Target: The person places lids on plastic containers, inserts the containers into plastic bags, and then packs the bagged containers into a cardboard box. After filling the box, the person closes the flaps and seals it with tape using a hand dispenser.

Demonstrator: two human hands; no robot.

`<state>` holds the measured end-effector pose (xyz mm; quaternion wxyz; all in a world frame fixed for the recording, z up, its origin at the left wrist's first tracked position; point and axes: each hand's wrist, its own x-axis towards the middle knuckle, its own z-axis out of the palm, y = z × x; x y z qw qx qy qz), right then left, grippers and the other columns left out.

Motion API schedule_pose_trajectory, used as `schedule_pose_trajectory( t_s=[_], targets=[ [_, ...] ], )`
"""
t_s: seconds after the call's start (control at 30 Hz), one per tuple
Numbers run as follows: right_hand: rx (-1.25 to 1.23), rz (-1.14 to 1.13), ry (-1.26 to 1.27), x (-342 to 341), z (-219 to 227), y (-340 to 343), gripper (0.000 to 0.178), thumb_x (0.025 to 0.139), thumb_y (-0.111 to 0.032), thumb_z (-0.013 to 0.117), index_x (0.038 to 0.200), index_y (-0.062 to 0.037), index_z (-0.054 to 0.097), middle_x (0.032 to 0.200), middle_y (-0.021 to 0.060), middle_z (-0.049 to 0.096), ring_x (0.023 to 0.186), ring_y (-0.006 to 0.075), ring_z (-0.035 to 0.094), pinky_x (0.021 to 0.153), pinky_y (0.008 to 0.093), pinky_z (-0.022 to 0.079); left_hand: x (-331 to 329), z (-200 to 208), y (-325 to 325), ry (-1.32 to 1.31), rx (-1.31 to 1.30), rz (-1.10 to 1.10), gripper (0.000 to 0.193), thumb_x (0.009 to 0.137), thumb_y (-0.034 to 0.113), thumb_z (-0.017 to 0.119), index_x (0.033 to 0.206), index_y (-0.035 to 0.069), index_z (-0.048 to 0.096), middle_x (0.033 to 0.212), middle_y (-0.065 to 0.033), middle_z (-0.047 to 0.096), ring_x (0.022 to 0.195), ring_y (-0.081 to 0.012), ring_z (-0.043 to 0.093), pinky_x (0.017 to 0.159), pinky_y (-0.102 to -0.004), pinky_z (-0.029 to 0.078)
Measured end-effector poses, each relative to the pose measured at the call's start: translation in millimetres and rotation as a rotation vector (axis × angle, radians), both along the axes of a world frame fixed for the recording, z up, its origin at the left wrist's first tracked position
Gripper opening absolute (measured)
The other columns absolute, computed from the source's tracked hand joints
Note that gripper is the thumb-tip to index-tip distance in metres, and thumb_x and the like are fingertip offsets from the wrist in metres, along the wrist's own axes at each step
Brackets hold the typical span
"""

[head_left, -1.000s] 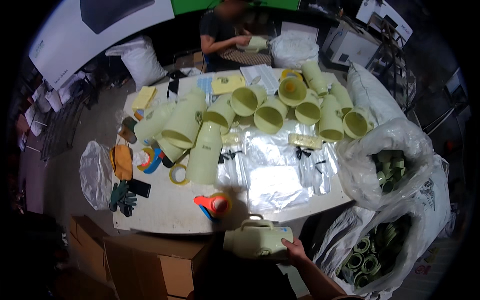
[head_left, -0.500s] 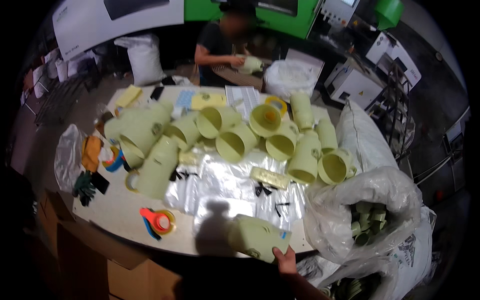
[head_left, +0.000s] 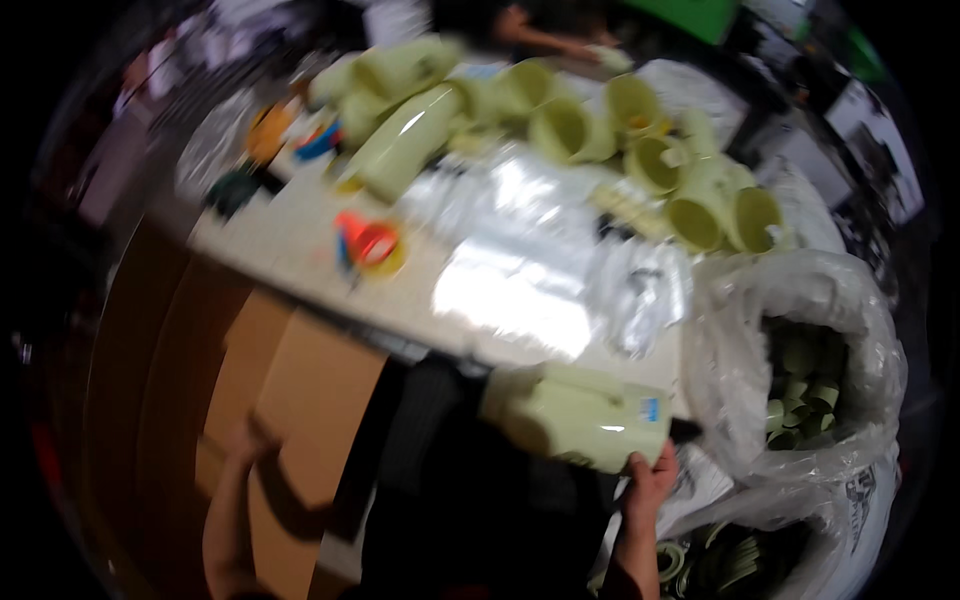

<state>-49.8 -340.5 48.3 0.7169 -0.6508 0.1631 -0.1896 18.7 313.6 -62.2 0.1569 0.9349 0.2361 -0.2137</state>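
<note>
Low over the table's front edge, my right hand (head_left: 650,475) grips one end of a pale green plastic jug shell (head_left: 590,415). The shell lies on its side in the air, with a blue sticker near the gripped end and a handle-like ridge along its top. At the left, my left hand (head_left: 254,440) is at the inner flap of an open cardboard box (head_left: 310,370). Its fingers are blurred and partly hidden, so I cannot make out their grip.
More pale green shells (head_left: 405,145) crowd the back of the table (head_left: 420,290), behind clear plastic bags (head_left: 520,290). An orange-red tape dispenser (head_left: 367,240) sits front left. Sacks of green parts (head_left: 730,400) stand right. A co-worker's arm (head_left: 545,38) shows at the far side.
The view has swung down and left, blurring the scene. The shell in my right hand is now nearer my body, off the table's edge. My left hand and more of the cardboard box have come into view.
</note>
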Motion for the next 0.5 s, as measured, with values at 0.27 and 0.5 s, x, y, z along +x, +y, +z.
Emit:
schedule_pose_trajectory(
  t_s=[0.27,0.5],
  targets=[
    [-1.267,0.095,-0.284,-92,101,34,0.021,0.075,-0.009,0.080,0.085,-0.0020,0.064,0.077,0.0107,0.060,0.076,0.0305,0.058,0.083,0.0422,0.046,-8,21,-62,-0.352,0.331,-0.172,0.047,0.082,0.037,0.077,0.112,0.005,0.059,0.100,-0.0190,0.069,0.096,-0.0394,0.066,0.083,-0.0481,0.053],
    [-1.168,-0.066,-0.532,-26,117,11,0.029,0.069,-0.013,0.084,0.067,-0.0042,0.056,0.070,0.0068,0.054,0.067,0.0264,0.052,0.067,0.0383,0.042,-34,19,-133,-0.402,0.148,-0.111,0.070,0.079,0.026,0.082,0.136,0.000,0.050,0.123,-0.0230,0.063,0.117,-0.0391,0.060,0.098,-0.0449,0.049]
  ],
)
